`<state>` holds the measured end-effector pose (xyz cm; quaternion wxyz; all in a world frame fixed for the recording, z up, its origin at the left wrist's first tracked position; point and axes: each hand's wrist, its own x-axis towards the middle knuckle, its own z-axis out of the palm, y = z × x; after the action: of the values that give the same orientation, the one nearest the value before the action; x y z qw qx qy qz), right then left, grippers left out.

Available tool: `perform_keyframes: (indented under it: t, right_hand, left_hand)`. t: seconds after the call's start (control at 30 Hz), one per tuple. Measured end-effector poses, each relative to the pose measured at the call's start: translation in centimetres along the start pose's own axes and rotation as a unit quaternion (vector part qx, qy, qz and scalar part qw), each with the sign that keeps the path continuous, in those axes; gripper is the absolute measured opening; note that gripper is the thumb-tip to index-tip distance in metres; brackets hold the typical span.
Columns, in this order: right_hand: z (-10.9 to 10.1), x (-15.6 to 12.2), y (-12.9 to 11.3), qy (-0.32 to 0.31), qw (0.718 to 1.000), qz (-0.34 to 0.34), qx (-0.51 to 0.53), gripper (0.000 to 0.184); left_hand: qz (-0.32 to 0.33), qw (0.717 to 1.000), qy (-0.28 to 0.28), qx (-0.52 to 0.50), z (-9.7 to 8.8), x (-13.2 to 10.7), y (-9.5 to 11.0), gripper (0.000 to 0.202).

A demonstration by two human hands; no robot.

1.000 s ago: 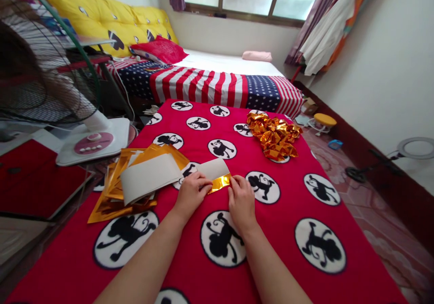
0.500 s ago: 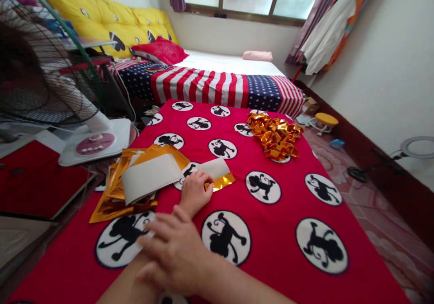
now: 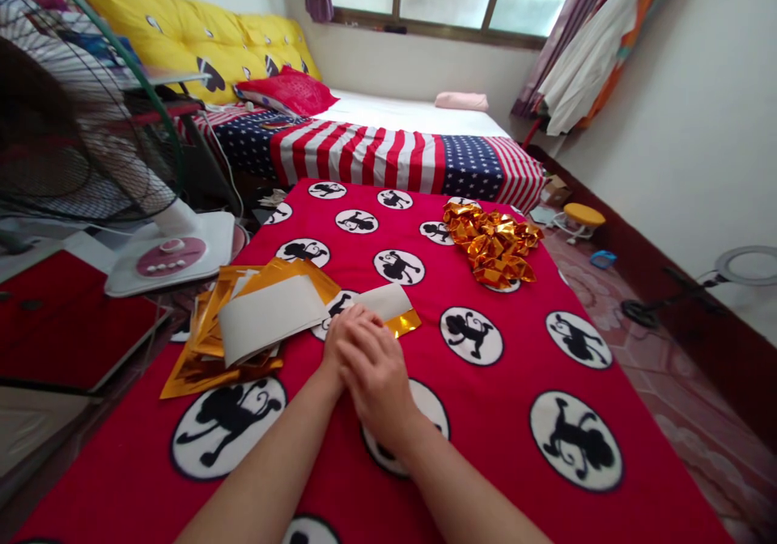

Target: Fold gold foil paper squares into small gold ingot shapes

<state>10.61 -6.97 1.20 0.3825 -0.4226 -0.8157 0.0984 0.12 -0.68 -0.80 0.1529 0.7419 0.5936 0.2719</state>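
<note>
My left hand (image 3: 331, 354) rests at the near left end of a pale paper sheet with a gold foil strip (image 3: 408, 323). Its fingers are curled and partly covered by my right hand (image 3: 376, 370). The right fingers are bent and pressed together over the left ones; their tips and anything in them are hidden. Left of both hands lies a loose pile of gold foil sheets (image 3: 191, 370), with pale paper pieces (image 3: 267, 317) on top. Everything rests on a red cloth (image 3: 491, 447) with black monkey figures in white circles.
Crumpled orange-gold foil (image 3: 493, 243) lies at the far right of the cloth. A fan (image 3: 176, 244) stands close on the left. Beyond the cloth is a bed with a flag-patterned cover (image 3: 364, 151). A yellow stool (image 3: 583, 214) and a ring light (image 3: 746, 265) are on the right.
My right hand has moved forward and right, from above my left forearm onto my left hand. The left hand, the sheet and the pile look nearly unmoved.
</note>
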Motion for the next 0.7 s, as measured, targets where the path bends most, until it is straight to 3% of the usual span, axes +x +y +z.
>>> perform_keyframes:
  t: [0.07,0.23,0.47,0.7]
  right_hand:
    - [-0.6,0.2,2.6,0.069,0.995,0.071,0.004,0.031]
    - [-1.3,-0.3,6.6,0.116,0.97,0.203,0.066,0.026]
    - [-1.3,-0.2,7.1,0.138,0.958,0.225,0.111,0.02]
    - [-1.6,-0.3,7.2,0.14,0.957,0.222,0.123,0.019]
  left_hand:
    - [0.015,1.0,0.005,0.004,0.0,0.0,-0.1,0.007]
    - [0.043,0.997,0.024,-0.063,-0.1,0.0,-0.4,0.011]
    - [0.054,0.984,0.054,-0.163,-0.9,0.1,-1.6,0.035]
    - [0.072,0.986,0.027,-0.149,-1.3,0.2,-2.4,0.035]
